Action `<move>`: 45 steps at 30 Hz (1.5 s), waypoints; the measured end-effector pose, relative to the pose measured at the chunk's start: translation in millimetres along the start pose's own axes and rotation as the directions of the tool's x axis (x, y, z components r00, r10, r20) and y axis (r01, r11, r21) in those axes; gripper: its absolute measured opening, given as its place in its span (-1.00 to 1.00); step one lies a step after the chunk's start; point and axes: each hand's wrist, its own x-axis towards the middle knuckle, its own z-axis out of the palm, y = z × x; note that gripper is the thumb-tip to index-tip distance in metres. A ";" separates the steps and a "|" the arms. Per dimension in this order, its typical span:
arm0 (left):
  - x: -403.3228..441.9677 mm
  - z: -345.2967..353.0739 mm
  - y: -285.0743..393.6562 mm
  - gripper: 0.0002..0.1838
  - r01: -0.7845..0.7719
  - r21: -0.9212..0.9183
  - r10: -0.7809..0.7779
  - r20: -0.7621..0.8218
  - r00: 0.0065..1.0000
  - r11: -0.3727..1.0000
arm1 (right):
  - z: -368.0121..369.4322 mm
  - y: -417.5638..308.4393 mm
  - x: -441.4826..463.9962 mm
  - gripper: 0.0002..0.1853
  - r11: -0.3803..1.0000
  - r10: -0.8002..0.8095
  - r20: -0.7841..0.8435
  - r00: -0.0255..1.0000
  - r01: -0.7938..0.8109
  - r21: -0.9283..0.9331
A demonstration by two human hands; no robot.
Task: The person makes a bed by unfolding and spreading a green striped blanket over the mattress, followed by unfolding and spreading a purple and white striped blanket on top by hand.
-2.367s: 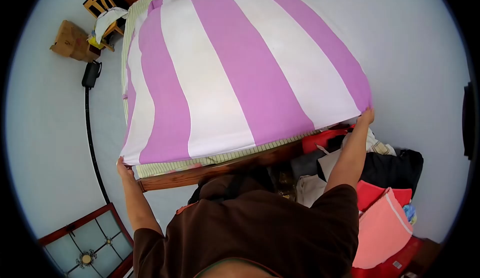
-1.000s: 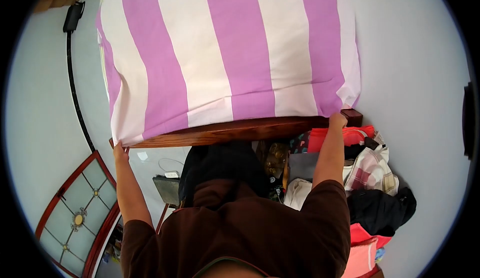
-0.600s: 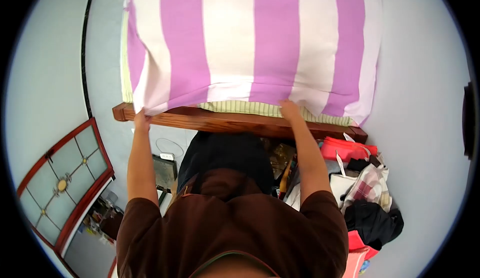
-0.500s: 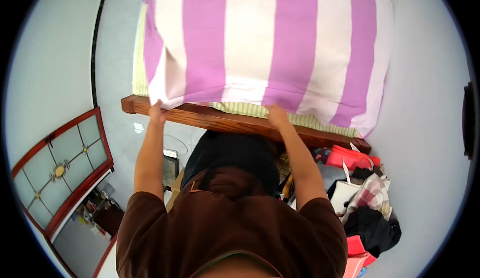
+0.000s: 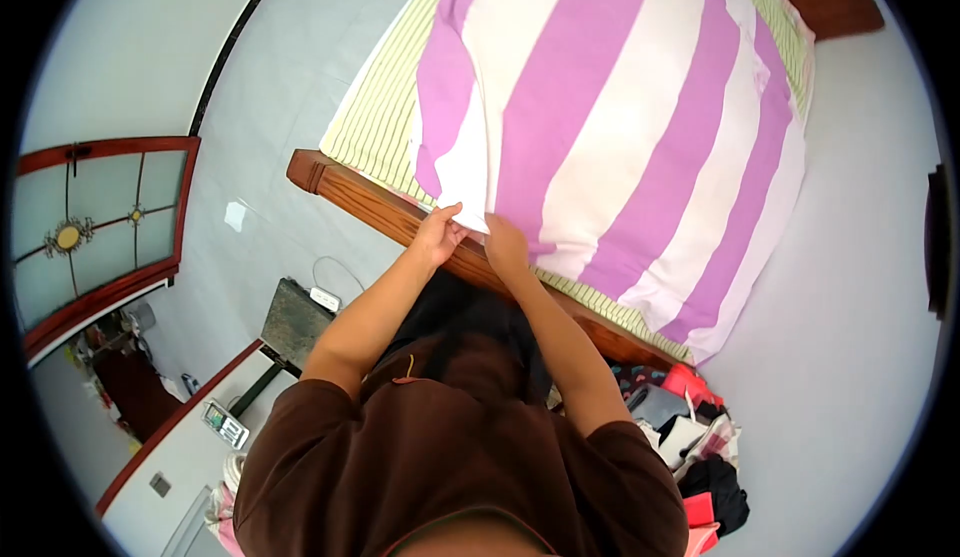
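A purple-and-white striped bed sheet (image 5: 590,117) covers most of the bed, over a green-striped layer (image 5: 383,117) that shows along the left and front edges. Near the foot of the bed, the sheet's left edge is folded back and a white corner (image 5: 462,179) points towards me. My right hand (image 5: 507,245) is closed on the sheet at this corner. Just to its left, my left hand (image 5: 437,235) has thumb and fingers bent around the corner's edge, pinching it. Both hands are above the wooden footboard (image 5: 375,205).
Clothes and bags (image 5: 690,427) are piled at the right, between the bed and the wall. A power strip (image 5: 324,299) with a cable lies by a dark box-like thing (image 5: 293,325) at the left. A red-framed glass panel (image 5: 100,232) stands farther left.
My view has turned and the bed appears tilted. My hands, earlier wide apart on the sheet's front edge, have come together at its left corner, which is now folded inwards.
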 end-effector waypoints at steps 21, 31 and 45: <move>22.2 -37.7 282.9 -0.58 -0.697 -0.043 0.692 -0.088 0.717 0.716 | -5.7 -85.7 -34.5 -0.71 0.995 -0.029 0.170 0.985 0.011 0.103; 49.1 -209.9 292.6 -0.59 -0.515 -0.328 0.407 -0.345 0.846 0.792 | 34.2 -39.3 -21.7 -0.73 0.983 0.105 0.475 0.874 -0.019 -0.181; 106.1 -212.3 266.5 -0.56 -0.313 -0.383 0.212 -0.284 0.935 0.869 | -88.6 -12.8 -102.9 -0.83 0.919 0.335 0.143 0.931 -0.356 0.167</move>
